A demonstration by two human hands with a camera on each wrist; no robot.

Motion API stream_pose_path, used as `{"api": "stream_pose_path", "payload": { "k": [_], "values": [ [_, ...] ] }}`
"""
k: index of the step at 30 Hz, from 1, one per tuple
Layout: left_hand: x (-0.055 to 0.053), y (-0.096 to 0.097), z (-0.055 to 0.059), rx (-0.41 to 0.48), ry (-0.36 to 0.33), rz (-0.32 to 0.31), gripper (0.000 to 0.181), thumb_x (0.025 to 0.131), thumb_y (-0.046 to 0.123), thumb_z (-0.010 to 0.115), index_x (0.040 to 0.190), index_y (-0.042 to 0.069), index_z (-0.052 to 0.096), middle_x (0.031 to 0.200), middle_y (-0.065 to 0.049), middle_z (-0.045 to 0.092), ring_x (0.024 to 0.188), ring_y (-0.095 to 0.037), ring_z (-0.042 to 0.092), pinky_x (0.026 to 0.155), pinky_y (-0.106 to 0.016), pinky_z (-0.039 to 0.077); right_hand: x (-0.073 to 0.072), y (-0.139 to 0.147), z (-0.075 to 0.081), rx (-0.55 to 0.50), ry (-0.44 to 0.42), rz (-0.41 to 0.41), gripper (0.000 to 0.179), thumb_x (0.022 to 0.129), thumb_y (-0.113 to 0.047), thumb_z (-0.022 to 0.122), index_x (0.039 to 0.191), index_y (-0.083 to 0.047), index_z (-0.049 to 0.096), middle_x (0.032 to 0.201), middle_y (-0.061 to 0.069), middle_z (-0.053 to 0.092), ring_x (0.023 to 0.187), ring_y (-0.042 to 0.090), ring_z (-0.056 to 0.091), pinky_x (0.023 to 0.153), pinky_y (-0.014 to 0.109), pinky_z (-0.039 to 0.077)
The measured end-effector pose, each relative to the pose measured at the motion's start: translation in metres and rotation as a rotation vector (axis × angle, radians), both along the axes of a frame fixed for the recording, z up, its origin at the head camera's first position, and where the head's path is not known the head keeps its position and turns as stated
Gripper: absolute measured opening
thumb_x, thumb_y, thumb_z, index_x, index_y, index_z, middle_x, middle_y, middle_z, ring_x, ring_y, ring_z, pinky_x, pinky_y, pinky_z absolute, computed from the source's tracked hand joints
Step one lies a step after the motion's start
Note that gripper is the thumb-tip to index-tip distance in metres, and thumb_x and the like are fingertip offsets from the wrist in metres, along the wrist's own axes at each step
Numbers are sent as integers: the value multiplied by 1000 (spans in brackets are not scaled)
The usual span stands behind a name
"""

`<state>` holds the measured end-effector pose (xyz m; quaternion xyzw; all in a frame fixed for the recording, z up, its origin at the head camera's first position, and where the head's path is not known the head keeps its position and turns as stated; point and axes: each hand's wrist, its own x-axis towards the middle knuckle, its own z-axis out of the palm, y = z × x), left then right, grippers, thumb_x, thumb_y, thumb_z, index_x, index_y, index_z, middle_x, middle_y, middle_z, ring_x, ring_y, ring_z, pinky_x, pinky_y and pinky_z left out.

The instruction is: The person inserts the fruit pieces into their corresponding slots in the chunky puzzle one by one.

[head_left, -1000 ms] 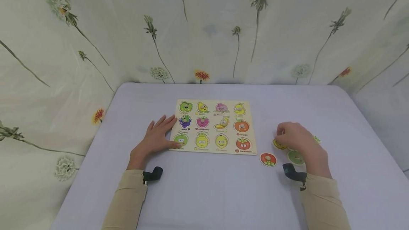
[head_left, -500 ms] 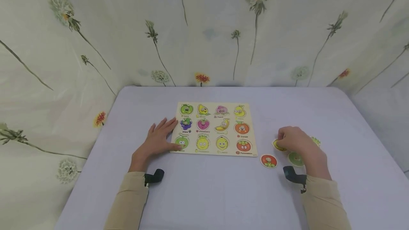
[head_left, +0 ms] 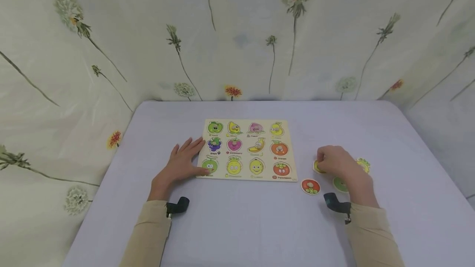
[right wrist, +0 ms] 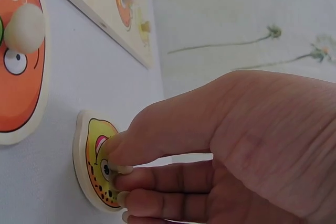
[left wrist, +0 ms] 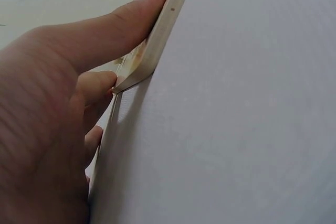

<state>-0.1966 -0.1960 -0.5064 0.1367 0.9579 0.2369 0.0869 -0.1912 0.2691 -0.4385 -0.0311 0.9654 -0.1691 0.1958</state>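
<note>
My left hand [head_left: 182, 164] lies at the left edge of a wooden fruit puzzle board [head_left: 245, 178], fingers spread along the edge. Its thumb [left wrist: 123, 27] rests on top of the near corner. At the right, my right hand [head_left: 339, 164] pinches the wooden knob of a yellow lemon puzzle piece [right wrist: 97, 177] between thumb and fingertips. Black dots and a smiling mouth show on this piece; the fingers hide part of it. Close by are a red persimmon piece [head_left: 310, 186], a green piece [head_left: 339, 184] and a pineapple piece [head_left: 363, 165], the last two partly behind the hand and wrist.
Knobbed pieces fill the two far rows of the board, among them an orange piece [head_left: 279, 148]. Its near row shows printed pictures without knobs. A white cloth [head_left: 256, 226] covers the table, and a flower-patterned curtain [head_left: 237, 52] hangs behind its far edge.
My right hand has shifted slightly left with the lemon piece, uncovering more of the pineapple piece. My left hand stays at the board; the head view has tilted a little.
</note>
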Motion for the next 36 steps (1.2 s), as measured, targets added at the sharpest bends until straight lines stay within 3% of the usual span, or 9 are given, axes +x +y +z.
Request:
{"api": "stream_pose_path", "payload": {
  "k": [29, 36],
  "values": [
    [0, 1, -1, -7, 2, 10, 107, 74, 65, 74, 159, 22, 25, 167, 6, 21, 157, -27, 7, 124, -62, 0, -5, -18, -6, -43, 59, 12, 7, 85, -12, 61, 88, -6, 64, 83, 10, 61, 77, 24, 53, 62, 30, 43],
    [2, 2, 3, 4, 2, 12, 107, 73, 63, 75, 159, 21, 26, 167, 4, 22, 157, -28, 8, 124, -63, 1, -7, -27, -8, -54, 47, 14, 12, 88, -15, 64, 96, -6, 66, 90, 11, 63, 83, 25, 54, 66, 30, 45]
  ]
}}
